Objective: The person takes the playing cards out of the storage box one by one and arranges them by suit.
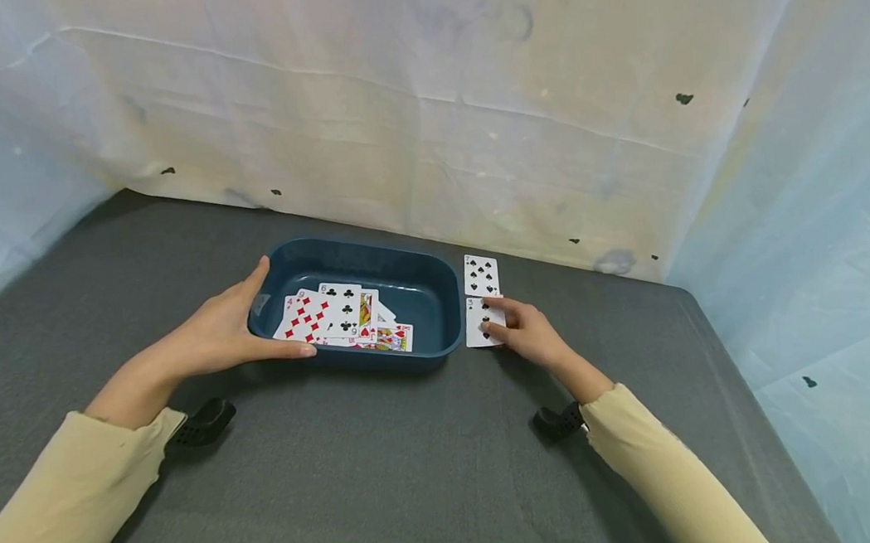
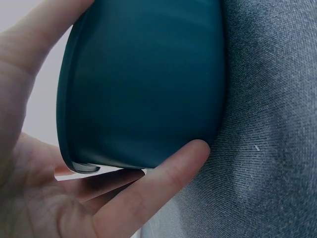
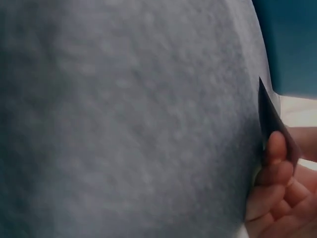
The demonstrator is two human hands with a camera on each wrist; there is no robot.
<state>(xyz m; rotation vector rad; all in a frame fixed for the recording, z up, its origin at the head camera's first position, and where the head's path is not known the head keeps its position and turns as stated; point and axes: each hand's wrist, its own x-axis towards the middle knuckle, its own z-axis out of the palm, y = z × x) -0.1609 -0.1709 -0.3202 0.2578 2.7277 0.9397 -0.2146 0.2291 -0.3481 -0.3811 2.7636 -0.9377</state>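
At the left, the left hand (image 1: 222, 328) grips the end of the blue tub (image 1: 424, 305), thumb lying along the near rim and the other fingers spread about the end wall, clamped on it. That hold steadies the tub well; a light squeeze is enough, since a hard one could tip the end or shift it on the grey table (image 1: 387, 474).

Inside, the cards lie loosely overlapped toward the left and near side: a nine of diamonds (image 1: 306, 315), a six of clubs (image 1: 343, 306) partly over others, and a king of hearts (image 1: 397, 338) by the near wall. The right part of the tub's floor shows bare.

Just beyond the right end of the tub, on the table, is the seven of spades (image 1: 482, 275), face up. On its near side is the three of spades (image 1: 474, 332), its right side pinched between the thumb and fingers of the right hand (image 1: 534, 333). The right wrist view catches this card almost edge-on, so whether it is wholly off the cloth is hard to tell. A thin card handles best with the pinch near its edge, raised rather than dragged, so that its neighbour lies undisturbed.
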